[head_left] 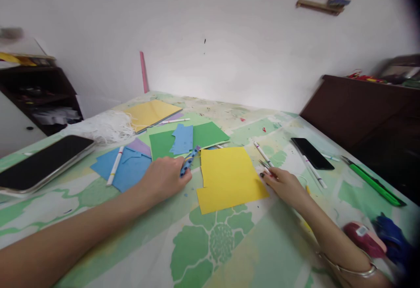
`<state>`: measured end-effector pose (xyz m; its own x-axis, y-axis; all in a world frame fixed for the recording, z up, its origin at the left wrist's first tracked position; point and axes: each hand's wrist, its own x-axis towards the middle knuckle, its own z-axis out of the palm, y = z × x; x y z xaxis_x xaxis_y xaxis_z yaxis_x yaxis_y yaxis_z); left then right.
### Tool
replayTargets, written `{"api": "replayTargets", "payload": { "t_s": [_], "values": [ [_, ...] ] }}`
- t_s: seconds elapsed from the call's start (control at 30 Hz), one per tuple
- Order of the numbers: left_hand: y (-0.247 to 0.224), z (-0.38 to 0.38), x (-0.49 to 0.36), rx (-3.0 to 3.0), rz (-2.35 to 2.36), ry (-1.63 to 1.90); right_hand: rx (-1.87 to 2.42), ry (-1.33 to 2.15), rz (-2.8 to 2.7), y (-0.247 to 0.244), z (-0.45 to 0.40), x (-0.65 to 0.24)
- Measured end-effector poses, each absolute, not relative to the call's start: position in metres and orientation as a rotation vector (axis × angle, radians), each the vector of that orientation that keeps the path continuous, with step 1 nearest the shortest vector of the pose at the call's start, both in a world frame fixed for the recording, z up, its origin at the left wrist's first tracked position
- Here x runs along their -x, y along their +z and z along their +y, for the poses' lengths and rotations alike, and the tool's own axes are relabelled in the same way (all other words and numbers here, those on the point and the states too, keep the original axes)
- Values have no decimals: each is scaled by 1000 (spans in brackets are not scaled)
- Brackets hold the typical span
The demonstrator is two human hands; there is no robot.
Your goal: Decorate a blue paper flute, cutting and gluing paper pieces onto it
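My left hand (167, 174) is closed on a narrow blue strip with dark spots (188, 162), just left of the yellow paper. My fingers cover its lower end. A yellow sheet of paper (229, 176), with a notch at its left edge, lies flat between my hands. At its right edge, my right hand (285, 183) is closed on small scissors (264, 164); their pointed metal tips show, and the handles are mostly hidden by my fingers. Behind the left hand lie a green sheet (210, 134) and a cut blue paper piece (183, 139).
Blue paper (131, 170) lies left under a white marker (115, 165). White string (105, 128) is heaped near a large phone (46, 163). To the right are a black phone (311, 153), a green cutter (374, 183) and a red-pink object (364, 237). A wall stands behind the table.
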<state>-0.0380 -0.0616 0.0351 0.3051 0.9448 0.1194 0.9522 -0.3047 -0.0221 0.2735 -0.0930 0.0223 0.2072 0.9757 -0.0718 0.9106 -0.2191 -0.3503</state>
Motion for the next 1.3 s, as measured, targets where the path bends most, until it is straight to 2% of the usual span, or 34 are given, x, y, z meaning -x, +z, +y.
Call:
{"api": "replayTargets", "payload": {
  "t_s": [0.13, 0.47, 0.8, 1.3],
  "values": [
    [33, -60, 41, 2494, -1777, -283, 2279, 393, -1810, 20, -94, -263],
    [25, -55, 38, 2578, -1682, -334, 2291, 437, -1703, 18, -93, -262],
    [16, -57, 41, 2706, -1483, -718, 2327, 362, -1666, 21, -92, -279],
    [17, -61, 42, 2737, -1450, -769, 2321, 269, -1715, 17, -90, -291]
  ]
}}
